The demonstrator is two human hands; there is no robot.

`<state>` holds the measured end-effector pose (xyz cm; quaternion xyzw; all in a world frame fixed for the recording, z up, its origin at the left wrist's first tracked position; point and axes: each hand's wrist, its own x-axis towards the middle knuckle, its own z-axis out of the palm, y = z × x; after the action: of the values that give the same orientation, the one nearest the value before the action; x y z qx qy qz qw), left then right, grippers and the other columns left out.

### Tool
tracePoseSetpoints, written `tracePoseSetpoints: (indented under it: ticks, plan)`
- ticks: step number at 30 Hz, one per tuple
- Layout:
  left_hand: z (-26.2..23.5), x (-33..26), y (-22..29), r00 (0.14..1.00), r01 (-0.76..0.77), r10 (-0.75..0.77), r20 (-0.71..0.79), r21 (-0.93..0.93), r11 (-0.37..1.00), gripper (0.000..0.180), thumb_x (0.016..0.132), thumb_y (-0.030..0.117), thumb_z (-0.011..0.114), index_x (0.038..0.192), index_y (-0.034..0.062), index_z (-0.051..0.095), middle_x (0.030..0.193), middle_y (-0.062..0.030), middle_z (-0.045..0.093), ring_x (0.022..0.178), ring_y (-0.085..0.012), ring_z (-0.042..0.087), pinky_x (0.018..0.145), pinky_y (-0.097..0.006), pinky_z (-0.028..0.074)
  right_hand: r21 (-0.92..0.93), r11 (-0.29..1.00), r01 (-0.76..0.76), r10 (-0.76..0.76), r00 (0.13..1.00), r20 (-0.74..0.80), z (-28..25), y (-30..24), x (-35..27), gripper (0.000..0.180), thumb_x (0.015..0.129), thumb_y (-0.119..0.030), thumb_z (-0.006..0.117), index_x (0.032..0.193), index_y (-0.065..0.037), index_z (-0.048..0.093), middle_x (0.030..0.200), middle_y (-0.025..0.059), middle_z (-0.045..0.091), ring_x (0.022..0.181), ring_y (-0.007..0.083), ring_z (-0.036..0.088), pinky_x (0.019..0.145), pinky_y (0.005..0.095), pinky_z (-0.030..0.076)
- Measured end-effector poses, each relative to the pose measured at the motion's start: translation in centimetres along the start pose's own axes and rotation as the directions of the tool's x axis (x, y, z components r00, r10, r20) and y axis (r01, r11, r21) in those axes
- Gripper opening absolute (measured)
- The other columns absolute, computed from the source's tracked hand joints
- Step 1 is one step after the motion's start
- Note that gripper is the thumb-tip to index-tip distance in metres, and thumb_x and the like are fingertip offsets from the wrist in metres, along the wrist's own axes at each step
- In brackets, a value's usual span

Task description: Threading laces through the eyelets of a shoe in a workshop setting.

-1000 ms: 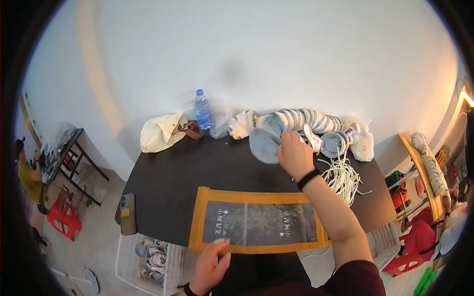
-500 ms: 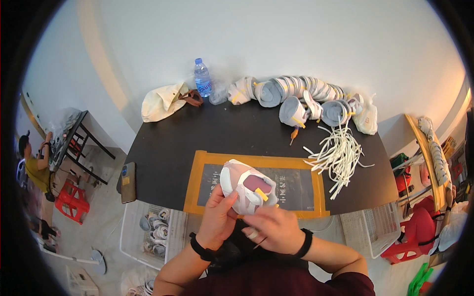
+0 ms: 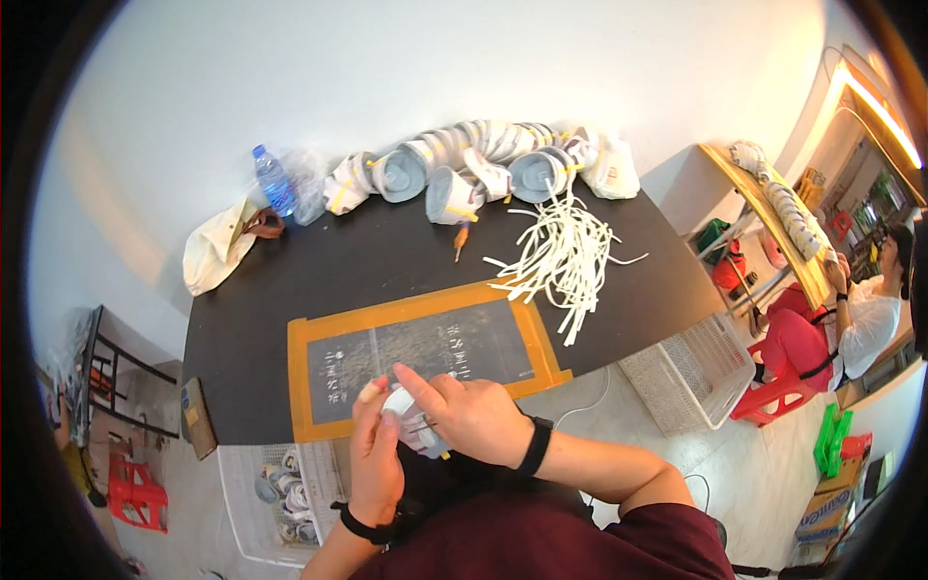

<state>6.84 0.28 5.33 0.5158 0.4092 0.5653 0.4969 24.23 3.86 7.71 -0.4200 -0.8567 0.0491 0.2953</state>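
Note:
Close to my body, just past the table's near edge, my left hand (image 3: 375, 459) grips a small white and pale shoe upper (image 3: 421, 425). Its fingers point upward along the upper's left side. My right hand (image 3: 478, 416) lies over the other side, index finger stretched across the top and the remaining fingers curled in against the upper. Much of the upper is covered by both hands. Beyond them is a dark mat (image 3: 425, 343) framed with orange tape on the black table (image 3: 619, 290).
White laces (image 3: 561, 256) lie in a heap below a row of shoe uppers (image 3: 454, 150). An orange-handled tool (image 3: 461, 238), bottle (image 3: 275, 182), cream bag (image 3: 220, 249) and phone (image 3: 198, 418) share the table. Baskets (image 3: 686, 372) flank it below. A person (image 3: 865, 324) sits at right.
My view has swung right, so the table sits further left. The shoe upper is turned and lower, its opening no longer facing up, and my right hand has moved onto its top.

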Motion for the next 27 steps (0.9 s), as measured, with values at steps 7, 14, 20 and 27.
tracePoseSetpoints:
  ticks: [7, 14, 20, 27]
  plan:
    - [-1.9, 0.1, 1.0, 0.914, 0.332, -0.336, 0.227, 0.059, 0.942, 0.035, 0.097, 0.013, 0.06, 0.128, -0.0001, 0.053, 0.117, -0.0052, 0.062, 0.107, -0.0141, 0.058, 0.095, -0.032, 0.046, -0.07, 0.998, 0.007, -0.009, 1.0, -0.017, 0.2, 0.5, 0.4, 0.071, 0.076, -0.012, 0.066, 0.144, -0.011, 0.042, 0.095, 0.0062, 0.061, 0.057, 0.0233, 0.063, 0.047, 0.0333, 0.052]
    - [-3.2, 1.3, 0.8, 0.816, 0.578, -0.543, 0.199, -0.236, 0.781, 0.033, 0.096, 0.01, 0.059, 0.129, 0.0031, 0.054, 0.115, -0.009, 0.065, 0.093, -0.0188, 0.068, 0.068, -0.03, 0.06, 0.298, 0.942, -0.154, 0.166, 0.986, -0.014, -2.7, 2.6, 0.5, 0.051, 0.08, -0.016, 0.067, 0.13, -0.015, 0.055, 0.113, 0.0105, 0.06, 0.09, 0.0307, 0.066, 0.071, 0.0391, 0.057]
    - [-2.7, 1.4, 0.6, 0.87, 0.459, -0.487, 0.072, -0.477, 0.749, 0.033, 0.095, 0.007, 0.058, 0.129, 0.0036, 0.054, 0.117, -0.0097, 0.065, 0.091, -0.0199, 0.068, 0.061, -0.028, 0.059, -0.355, 0.765, -0.537, 0.557, 0.829, -0.054, -6.3, 13.6, -1.4, 0.012, 0.084, -0.017, 0.062, 0.091, -0.007, 0.063, 0.095, 0.0125, 0.06, 0.076, 0.0339, 0.065, 0.069, 0.0446, 0.055]
    - [-1.1, 1.4, 0.8, 0.838, 0.518, -0.526, 0.144, -0.515, 0.683, 0.036, 0.095, 0.008, 0.058, 0.131, 0.0029, 0.052, 0.116, -0.0098, 0.065, 0.089, -0.0176, 0.067, 0.057, -0.026, 0.057, -0.25, 0.825, -0.507, 0.532, 0.846, 0.04, -4.9, 15.4, -0.5, 0.011, 0.084, -0.011, 0.063, 0.091, -0.003, 0.063, 0.089, 0.0128, 0.064, 0.078, 0.027, 0.067, 0.068, 0.038, 0.053]
